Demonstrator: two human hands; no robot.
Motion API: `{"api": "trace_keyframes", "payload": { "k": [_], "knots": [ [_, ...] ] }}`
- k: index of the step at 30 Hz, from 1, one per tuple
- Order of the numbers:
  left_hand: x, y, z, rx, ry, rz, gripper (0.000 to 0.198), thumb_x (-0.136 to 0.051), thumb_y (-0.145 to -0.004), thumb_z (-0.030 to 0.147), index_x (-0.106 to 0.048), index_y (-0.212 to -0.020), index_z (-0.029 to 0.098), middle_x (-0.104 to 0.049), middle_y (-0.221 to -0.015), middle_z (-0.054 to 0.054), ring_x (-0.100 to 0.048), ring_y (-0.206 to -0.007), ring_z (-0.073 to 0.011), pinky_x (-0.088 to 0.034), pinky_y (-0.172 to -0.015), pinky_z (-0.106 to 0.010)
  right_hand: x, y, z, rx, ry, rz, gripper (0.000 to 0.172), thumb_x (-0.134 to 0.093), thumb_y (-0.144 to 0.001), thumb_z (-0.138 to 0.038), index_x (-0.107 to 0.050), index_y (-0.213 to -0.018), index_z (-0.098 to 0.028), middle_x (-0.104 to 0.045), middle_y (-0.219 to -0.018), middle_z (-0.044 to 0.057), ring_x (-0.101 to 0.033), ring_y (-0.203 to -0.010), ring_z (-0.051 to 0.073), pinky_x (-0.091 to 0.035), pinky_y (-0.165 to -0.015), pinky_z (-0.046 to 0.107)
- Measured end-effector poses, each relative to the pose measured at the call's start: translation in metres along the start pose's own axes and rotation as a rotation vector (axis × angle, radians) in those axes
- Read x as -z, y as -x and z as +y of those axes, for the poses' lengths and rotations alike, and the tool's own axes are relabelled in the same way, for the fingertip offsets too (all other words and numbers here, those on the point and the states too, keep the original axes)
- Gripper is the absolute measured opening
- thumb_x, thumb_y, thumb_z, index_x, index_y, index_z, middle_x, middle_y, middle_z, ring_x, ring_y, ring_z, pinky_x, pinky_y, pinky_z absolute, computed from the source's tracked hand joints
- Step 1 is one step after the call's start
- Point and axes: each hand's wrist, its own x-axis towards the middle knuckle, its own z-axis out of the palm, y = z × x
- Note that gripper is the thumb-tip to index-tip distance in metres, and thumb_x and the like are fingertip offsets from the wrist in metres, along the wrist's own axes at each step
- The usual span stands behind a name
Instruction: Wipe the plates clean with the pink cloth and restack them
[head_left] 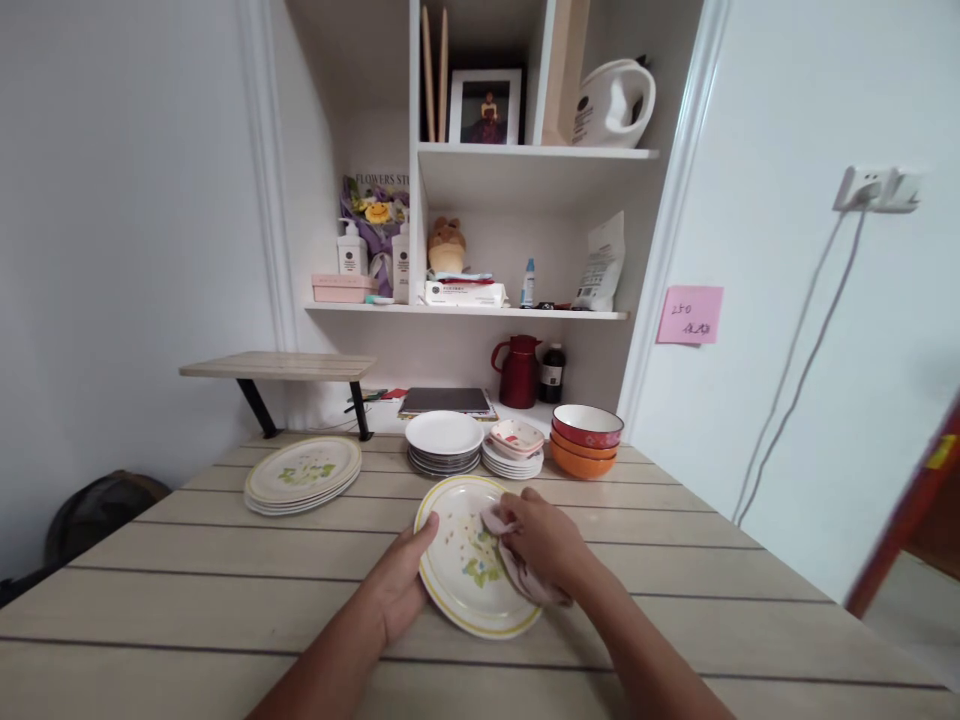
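Note:
A white plate [457, 590] with a yellow rim and a green leaf pattern is tilted up above the table in front of me. My left hand [405, 578] grips its left edge, the thumb over the rim and the fingers hidden beneath. A pinkish cloth [536, 585] is bunched in my right hand [546, 535], whose fingers are closed on it against the right part of the plate's face. Part of the cloth hangs over the plate's lower right edge.
On the wooden table [300, 610] stand a stack of patterned plates [304, 472] at left, white-topped plates [444, 434], small dishes [517, 437] on saucers [513, 463], and red and orange bowls [585, 455]. Behind them are a red jug [519, 373], a dark bottle [553, 375] and a raised shelf [277, 366].

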Motion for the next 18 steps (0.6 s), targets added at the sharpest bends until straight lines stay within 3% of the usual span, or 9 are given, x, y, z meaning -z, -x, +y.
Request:
{"api": "trace_keyframes", "payload": {
  "k": [3,6,11,18],
  "knots": [
    [0.001,-0.003,-0.001,-0.005,0.012,-0.017,0.048,-0.06,-0.087,0.036,-0.059,-0.124,0.005,-0.07,-0.112,-0.02,-0.064,-0.11,-0.0293,-0.041,-0.104,-0.043,-0.01,0.01,-0.019,0.198,-0.116,-0.059,0.026,-0.057,-0.075,-0.011,-0.065,-0.095,-0.026,-0.056,-0.095,0.001,-0.057,-0.08,0.014,-0.035,-0.068,0.024],
    [0.0,-0.005,-0.001,-0.04,0.015,-0.015,0.044,-0.062,-0.086,0.034,-0.061,-0.121,0.008,-0.07,-0.113,-0.018,-0.065,-0.107,-0.0283,-0.042,-0.103,-0.042,-0.019,0.01,-0.034,0.352,-0.216,0.018,0.028,-0.055,-0.083,-0.016,-0.065,-0.104,-0.031,-0.054,-0.1,0.001,-0.056,-0.088,0.015,-0.038,-0.076,0.024],
    [0.0,-0.005,0.0,0.0,-0.016,-0.045,0.046,-0.06,-0.087,0.034,-0.059,-0.125,0.008,-0.07,-0.112,-0.018,-0.064,-0.11,-0.0282,-0.042,-0.104,-0.042,-0.016,-0.01,-0.017,0.238,-0.174,0.213,0.029,-0.053,-0.089,-0.022,-0.068,-0.112,-0.032,-0.055,-0.1,0.004,-0.054,-0.093,0.018,-0.039,-0.083,0.029],
    [0.001,-0.002,0.002,0.032,-0.004,-0.019,0.054,-0.06,-0.087,0.035,-0.053,-0.131,0.005,-0.068,-0.115,-0.02,-0.062,-0.113,-0.0293,-0.041,-0.105,-0.042,-0.005,-0.013,0.014,0.088,-0.141,0.187,0.025,-0.059,-0.085,-0.029,-0.069,-0.107,-0.034,-0.059,-0.098,0.003,-0.057,-0.091,0.018,-0.037,-0.082,0.03]
  ]
}}
